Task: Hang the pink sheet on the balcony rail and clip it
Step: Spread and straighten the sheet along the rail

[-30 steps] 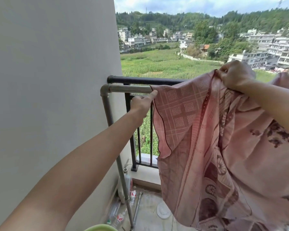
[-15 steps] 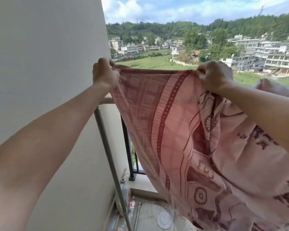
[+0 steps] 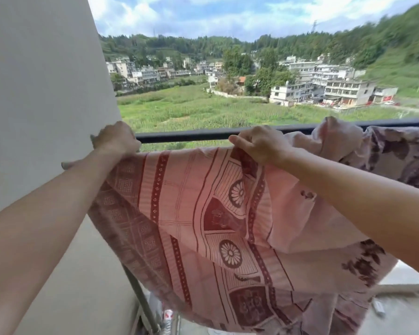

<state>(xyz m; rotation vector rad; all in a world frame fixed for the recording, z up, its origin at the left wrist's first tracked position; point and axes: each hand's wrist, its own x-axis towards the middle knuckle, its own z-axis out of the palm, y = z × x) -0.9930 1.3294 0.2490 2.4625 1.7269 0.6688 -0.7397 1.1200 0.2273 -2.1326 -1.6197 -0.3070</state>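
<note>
The pink sheet point(image 3: 191, 213), patterned with dark red bands and flower wheels, hangs spread in front of me. My left hand point(image 3: 115, 140) grips its top left corner beside the wall. My right hand point(image 3: 259, 143) pinches the top edge further right. The top edge stretches between both hands, just below and in front of the black balcony rail point(image 3: 186, 136). To the right, bunched sheet lies over the rail point(image 3: 336, 139). No clip is visible.
A pale wall point(image 3: 46, 93) rises on the left. A grey metal pipe point(image 3: 140, 301) slants down below the sheet near the wall, with bottles at the floor. A darker floral fabric point(image 3: 397, 151) drapes the rail at far right. Fields and buildings lie beyond.
Both hands have lowered the sheet's top edge from above the rail to just below rail height. The view has tilted up and the rail now shows above the sheet.
</note>
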